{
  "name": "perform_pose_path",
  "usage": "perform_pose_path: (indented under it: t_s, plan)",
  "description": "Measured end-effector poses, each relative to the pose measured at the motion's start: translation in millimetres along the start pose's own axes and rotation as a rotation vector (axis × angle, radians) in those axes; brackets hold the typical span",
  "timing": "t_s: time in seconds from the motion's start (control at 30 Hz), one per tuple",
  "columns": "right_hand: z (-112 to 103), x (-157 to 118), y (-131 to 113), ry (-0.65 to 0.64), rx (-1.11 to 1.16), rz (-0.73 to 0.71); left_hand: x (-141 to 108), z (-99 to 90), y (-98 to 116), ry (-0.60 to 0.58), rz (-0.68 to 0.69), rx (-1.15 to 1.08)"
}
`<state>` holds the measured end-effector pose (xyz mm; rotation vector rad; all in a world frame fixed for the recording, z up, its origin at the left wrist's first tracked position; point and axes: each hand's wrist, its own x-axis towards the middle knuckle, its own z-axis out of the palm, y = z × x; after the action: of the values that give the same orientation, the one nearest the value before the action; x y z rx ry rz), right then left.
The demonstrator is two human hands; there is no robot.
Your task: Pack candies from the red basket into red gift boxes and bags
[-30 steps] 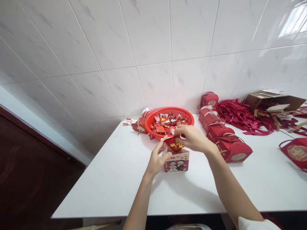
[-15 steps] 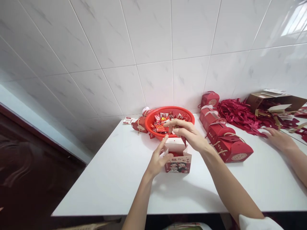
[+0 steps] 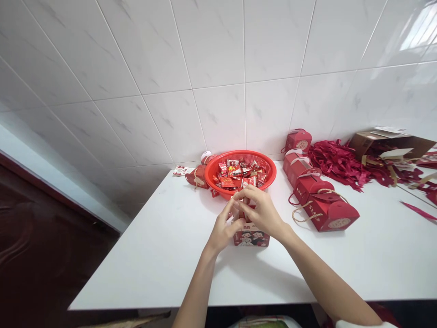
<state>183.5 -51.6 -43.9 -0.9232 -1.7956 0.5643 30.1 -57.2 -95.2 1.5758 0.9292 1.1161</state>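
Note:
A small open paper gift box (image 3: 251, 239), red with a cartoon couple printed on its front, stands upright on the white table. My left hand (image 3: 221, 231) grips its left side, thumb near the front rim. Over the box's opening, my right hand (image 3: 261, 212) has its fingers bent down and pinched together, touching the left fingertips. A small reddish-brown bit shows between the right fingers, too hidden to name. Just behind the box stands a red plastic basket (image 3: 271, 181) with several wrapped candies (image 3: 227, 181) in it.
Red gift boxes (image 3: 332, 212) with cord handles line up to the right. Beyond them lie a heap of dark red ribbons (image 3: 336, 164) and an open cardboard box (image 3: 362, 142). Left of the basket are a red pouch-like packet (image 3: 198, 176) and printed cards (image 3: 181, 171). A tiled wall (image 3: 218, 123) backs the table.
My right hand has come down and left, from above the basket's front to the box opening, meeting my left hand. Another person's hand at the right has left the view.

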Motion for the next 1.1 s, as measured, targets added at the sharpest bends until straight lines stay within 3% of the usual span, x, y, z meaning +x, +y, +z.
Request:
perform_pose_path:
  t_s: [0.1, 0.2, 0.3, 0.37, 0.43, 0.57, 0.83, 1.1]
  plan:
    - [-9, -2, -4, -0.064, 0.014, -0.055, -1, -0.6, 2, -0.008, -0.007, 0.007]
    - [-24, -5, -3, 0.088, 0.014, -0.064, -3, -0.3, -1, 0.043, -0.034, 0.026]
    - [-39, -15, 10, 0.234, 0.000, 0.016, -5, 3.1, -7, 0.082, -0.033, -0.024]
    - [-45, -25, 22, 0.224, 0.008, 0.080, -5, 6.3, -10, 0.114, -0.015, -0.078]
    - [-49, -36, 34, 0.130, 0.027, 0.129, -5, 9.0, -13, 0.133, -0.002, -0.134]
    - [-47, -55, 43, -0.028, 0.059, 0.174, -3, 10.7, -14, 0.157, -0.004, -0.141]
    - [-23, -57, 38, 0.104, 0.242, 0.271, -2, 8.8, -24, 0.310, 0.191, 0.145]
    - [-21, -59, 45, 0.108, 0.256, 0.357, -8, 2.9, -29, 0.230, 0.161, 0.093]
